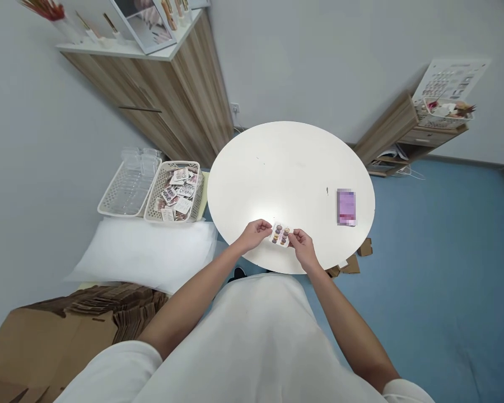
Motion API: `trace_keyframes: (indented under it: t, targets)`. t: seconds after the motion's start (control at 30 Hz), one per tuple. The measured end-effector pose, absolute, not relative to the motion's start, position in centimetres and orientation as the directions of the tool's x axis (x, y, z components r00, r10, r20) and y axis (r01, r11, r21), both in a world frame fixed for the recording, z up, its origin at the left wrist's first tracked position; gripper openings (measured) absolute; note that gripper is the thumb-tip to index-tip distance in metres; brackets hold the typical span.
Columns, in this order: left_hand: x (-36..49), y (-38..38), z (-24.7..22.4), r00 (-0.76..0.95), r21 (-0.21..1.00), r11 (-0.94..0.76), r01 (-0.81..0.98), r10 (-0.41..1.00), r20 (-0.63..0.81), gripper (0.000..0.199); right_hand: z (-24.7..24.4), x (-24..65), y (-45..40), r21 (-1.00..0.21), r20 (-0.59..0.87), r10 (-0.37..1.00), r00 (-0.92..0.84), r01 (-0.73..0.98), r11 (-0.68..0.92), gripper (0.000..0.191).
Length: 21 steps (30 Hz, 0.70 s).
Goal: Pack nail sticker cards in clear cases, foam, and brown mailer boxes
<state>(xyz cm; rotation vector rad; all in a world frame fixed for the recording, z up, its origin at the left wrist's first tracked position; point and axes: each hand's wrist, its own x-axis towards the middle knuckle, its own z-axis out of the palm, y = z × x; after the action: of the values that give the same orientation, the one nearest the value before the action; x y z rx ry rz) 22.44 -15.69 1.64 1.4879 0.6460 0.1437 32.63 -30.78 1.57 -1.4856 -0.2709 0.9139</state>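
A small white card with rows of purple, yellow and brown ovals (280,235), resembling a set of press-on nails, is held over the near edge of the white oval table (294,162). My right hand (304,247) pinches its right edge between thumb and fingers. On the other side, my left hand (253,235) has its fingertips closed together at the card's left edge. The card is tilted slightly, its patterned face up. A purple pack, blurred out (346,207), lies on the right part of the table.
Left of the table, a white basket (151,208) holds several similar packs, beside a basket of clear plastic trays (128,187). White sheets (147,249) and flattened cardboard boxes (59,341) lie nearer me. A wooden cabinet (193,84) stands behind; a low shelf (390,129) is at right.
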Motion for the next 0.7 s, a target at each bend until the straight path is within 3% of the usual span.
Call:
trace_keyframes:
  t: [0.23, 0.4, 0.5, 0.6, 0.7]
  targets:
    - [24.6, -15.7, 2.3, 0.802, 0.925, 0.093, 0.368, 0.473, -0.366, 0.021, 1.3, 36.2, -30.5, -0.937, -0.347, 0.780, 0.521, -0.220, -0.270, 0.027]
    - [24.9, -16.8, 1.6, 0.683, 0.879, 0.326, 0.347, 0.555, -0.475, 0.024, 0.2, 37.1, -30.5, -0.892, -0.433, 0.740, 0.514, -0.365, -0.268, 0.037]
    - [24.6, -17.6, 0.9, 0.643, 0.856, 0.379, 0.352, 0.567, -0.515, 0.024, -0.6, 37.1, -30.3, -0.883, -0.441, 0.720, 0.537, -0.403, -0.241, 0.035]
    - [24.0, -17.8, 0.5, 0.629, 0.890, 0.287, 0.355, 0.631, -0.454, 0.030, -0.9, 37.2, -29.7, -0.899, -0.427, 0.698, 0.575, -0.351, -0.262, 0.034]
    - [23.2, -17.4, 0.4, 0.681, 0.920, 0.091, 0.381, 0.645, -0.346, 0.037, -0.8, 37.2, -29.0, -0.905, -0.419, 0.731, 0.539, -0.312, -0.289, 0.033]
